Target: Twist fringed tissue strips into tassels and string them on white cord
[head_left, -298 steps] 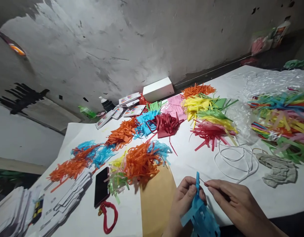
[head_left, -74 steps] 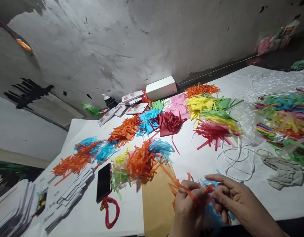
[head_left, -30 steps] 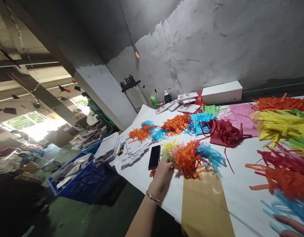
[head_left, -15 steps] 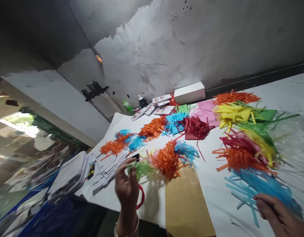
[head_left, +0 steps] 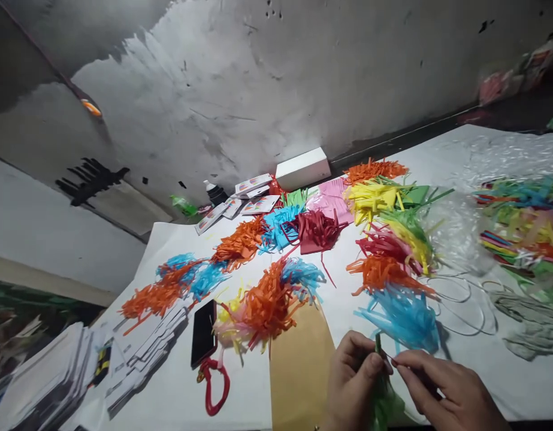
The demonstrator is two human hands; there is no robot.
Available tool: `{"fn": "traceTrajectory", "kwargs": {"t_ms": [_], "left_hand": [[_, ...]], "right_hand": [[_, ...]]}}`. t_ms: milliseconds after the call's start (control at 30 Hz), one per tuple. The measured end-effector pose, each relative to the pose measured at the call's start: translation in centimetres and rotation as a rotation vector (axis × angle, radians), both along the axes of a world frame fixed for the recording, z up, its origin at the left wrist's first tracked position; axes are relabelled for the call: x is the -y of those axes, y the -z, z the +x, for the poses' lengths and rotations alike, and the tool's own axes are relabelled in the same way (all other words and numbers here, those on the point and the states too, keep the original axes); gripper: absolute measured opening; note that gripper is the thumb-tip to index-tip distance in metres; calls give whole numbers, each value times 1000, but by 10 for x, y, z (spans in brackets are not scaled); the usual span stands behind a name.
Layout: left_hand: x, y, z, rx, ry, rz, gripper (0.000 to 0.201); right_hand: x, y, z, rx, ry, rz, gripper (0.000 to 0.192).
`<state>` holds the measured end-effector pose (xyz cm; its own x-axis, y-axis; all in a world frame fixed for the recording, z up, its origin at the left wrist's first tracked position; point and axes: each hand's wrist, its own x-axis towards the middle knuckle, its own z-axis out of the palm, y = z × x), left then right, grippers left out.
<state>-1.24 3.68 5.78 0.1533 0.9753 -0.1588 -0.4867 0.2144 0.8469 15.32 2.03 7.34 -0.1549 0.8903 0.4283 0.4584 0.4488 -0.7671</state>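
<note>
Now both hands are low in the view, close together at the near edge of the white table (head_left: 361, 299). The left hand (head_left: 354, 374) is closed around a green paper tassel (head_left: 384, 401), with the thumb and forefinger pinched on its narrow top end, and the fringe hangs down between the two hands, partly hidden. The right hand (head_left: 442, 392) has its fingertips pressed together just beside that top end; it seems to pinch something very thin, maybe a thread or needle, but this is too small to tell for sure. I judge the tassel to be very light and soft: the thin paper strips bend and crumple easily and can tear if pulled, so the gathered top is the good place to take it, not the loose fringe. Just beyond the hands lies a blue tassel (head_left: 404, 314), with an orange tassel (head_left: 381, 272) touching it behind. To the left of the hands is a brown envelope (head_left: 298, 365), and further left a black phone (head_left: 203, 333) with a red cord loop (head_left: 213, 386) near it. A coil of white string (head_left: 460, 299) rests to the right of the blue tassel.
</note>
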Motion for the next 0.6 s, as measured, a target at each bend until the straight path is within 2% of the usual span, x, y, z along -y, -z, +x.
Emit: {"fn": "traceTrajectory", "kwargs": {"t_ms": [233,433,600], "left_hand": [[0,1,0,-53,-4,-69,42],[1,-4,4,-164,-95,-77,40],[4,0,5,-282,-181,-42,40]], "right_hand": [[-5,3,0,30,32,25,17],[-6,4,1,20,37,41,15],[-5,8,2,51,48,48,17]]}}
